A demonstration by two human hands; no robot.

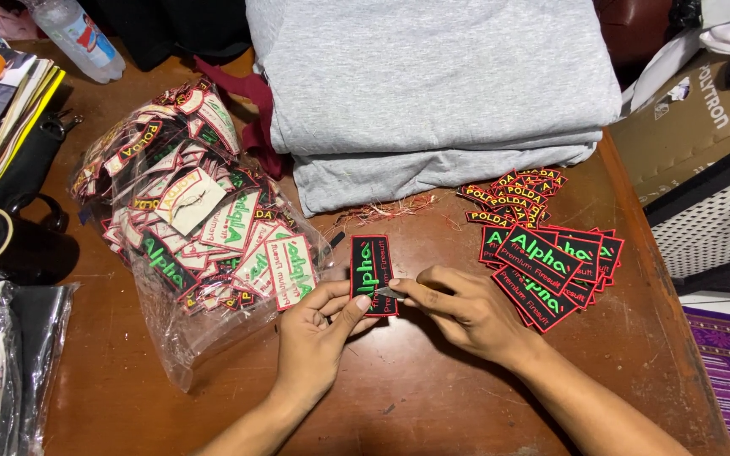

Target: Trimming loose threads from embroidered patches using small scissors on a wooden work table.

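Fingers (356,306) of both hands pinch 1 flat, rectangular embroidered patch (373,272).

We are seeing a black patch (373,274) edged in red, lettered green and red. We are looking at matching black, red and green patches stacked (551,272), smaller black ones lettered yellow (513,194), pale-backed ones in a clear bag (196,228), plain grey folded cloth (433,84), and a reddish-brown table (416,397).
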